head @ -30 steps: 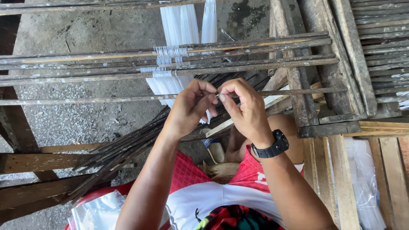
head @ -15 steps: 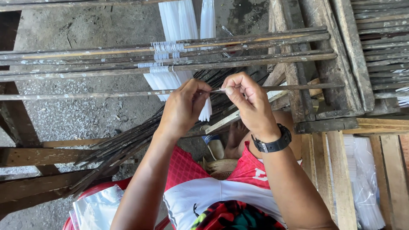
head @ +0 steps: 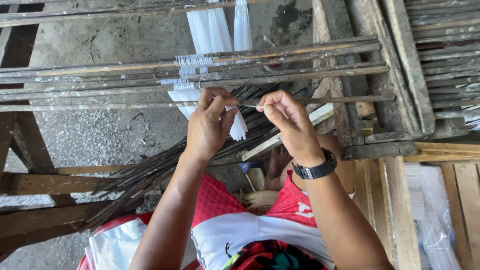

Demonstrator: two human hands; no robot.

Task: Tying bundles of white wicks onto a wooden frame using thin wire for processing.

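Here we have a thin white thread point(head: 248, 105) stretched short between our two hands, just in front of the lowest rod point(head: 100, 106) of the loom, and that rod serves as our landmark. Our left hand point(head: 210, 125) sits against the rod, its fingers point(head: 216, 102) pinched on the thread's left end and partly covering a flat bundle of white strands point(head: 239, 127) that hangs just below the rod. Our right hand point(head: 287, 122) is just beside it to the right, its fingers point(head: 267, 105) clenched on the thread's other end, level with the rod. A black watch point(head: 315, 170) wraps the right wrist below.

Above the rod, more rods point(head: 300, 55) run side by side, with white loops point(head: 192, 62) wound around them. Beyond those, wide white bands point(head: 212, 27) run on up and away from us. Below the rod, a sheaf of dark sticks point(head: 145, 175) slants down to the left. A wooden frame point(head: 395, 75) closes off the rods on the right. Under everything lies a grey concrete floor point(head: 100, 135). Nearest us, below the rod, are our red and white shorts point(head: 240, 225).
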